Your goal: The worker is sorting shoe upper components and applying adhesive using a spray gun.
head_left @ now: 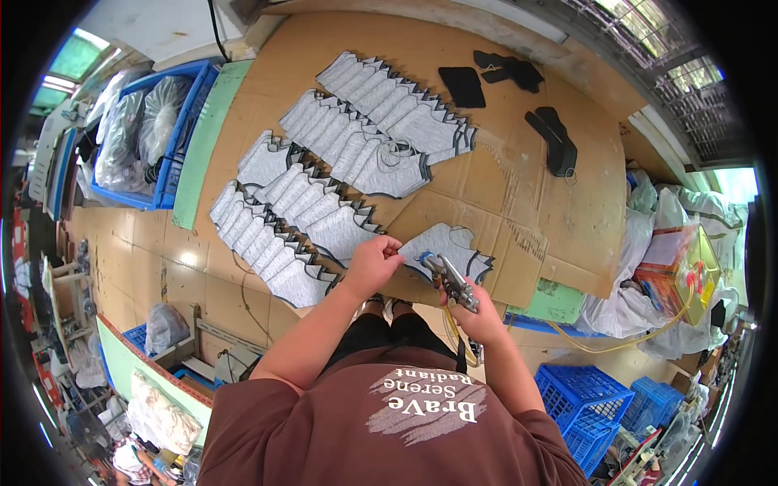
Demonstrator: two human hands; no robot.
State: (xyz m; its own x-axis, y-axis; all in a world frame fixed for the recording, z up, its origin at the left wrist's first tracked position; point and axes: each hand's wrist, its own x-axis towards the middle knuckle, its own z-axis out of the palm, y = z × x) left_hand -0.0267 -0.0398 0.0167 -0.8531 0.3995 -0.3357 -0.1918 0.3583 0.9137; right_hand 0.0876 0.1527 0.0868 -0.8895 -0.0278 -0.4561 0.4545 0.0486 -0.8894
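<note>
My right hand [478, 314] is wrapped round a metal spray gun [450, 283] with a blue nozzle and a yellow hose trailing below. The nozzle points at a single light grey fabric piece [442, 240] with dark edges, lying near the table's front edge. At that piece's left corner, my left hand [375, 263] has its fingers pinched together on the edge; the fingertips are partly hidden. Further left and back, overlapping rows of similar grey pieces [296, 202] fan out across the cardboard. A coil of thin cord [397, 151] rests on one of the rows.
Brown cardboard [559, 223] covers the table. Black cut pieces [463, 87] lie at the back right. A blue crate [174, 154] with plastic bags stands on the left. Bagged goods [620, 283] sit at the right, with blue crates [582, 397] below.
</note>
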